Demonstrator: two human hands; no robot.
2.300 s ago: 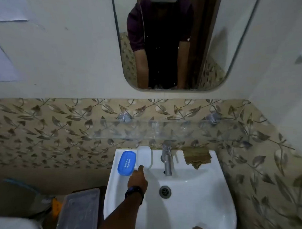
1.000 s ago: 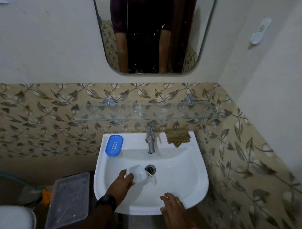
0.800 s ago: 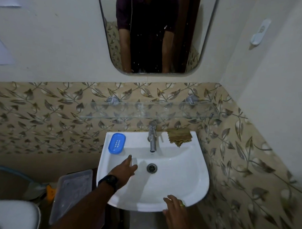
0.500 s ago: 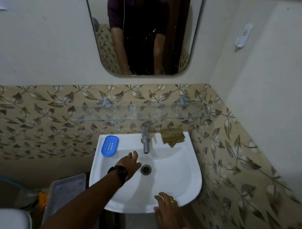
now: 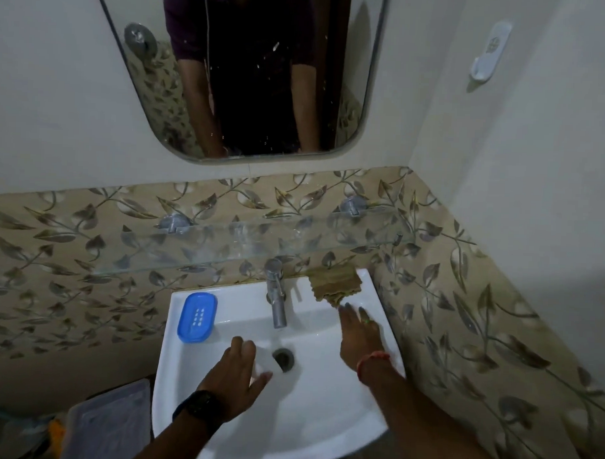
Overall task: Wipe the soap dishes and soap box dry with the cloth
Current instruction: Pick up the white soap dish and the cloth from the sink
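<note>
White sink [image 5: 322, 419] w/ steel tap [image 5: 276, 298] & drain [image 5: 283, 357]; glass shelf [image 5: 225, 249] above, mirror [image 5: 251, 73] over that. Plastic hook [image 5: 489, 52] on R wall; clear tub [image 5: 109, 425] lower L.

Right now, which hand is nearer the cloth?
The right hand, stretched out to the brown cloth at its edge; the left hand is lower, beside the drain.

The blue soap dish [image 5: 197, 317], a slotted oval, lies flat on the rear-left ledge of the sink [image 5: 241, 295]. The tan cloth [image 5: 335, 285] lies crumpled at the rear-right corner. The white soap dish [image 5: 256, 369] is in the basin, mostly hidden in my left hand [image 5: 237, 374].
</note>
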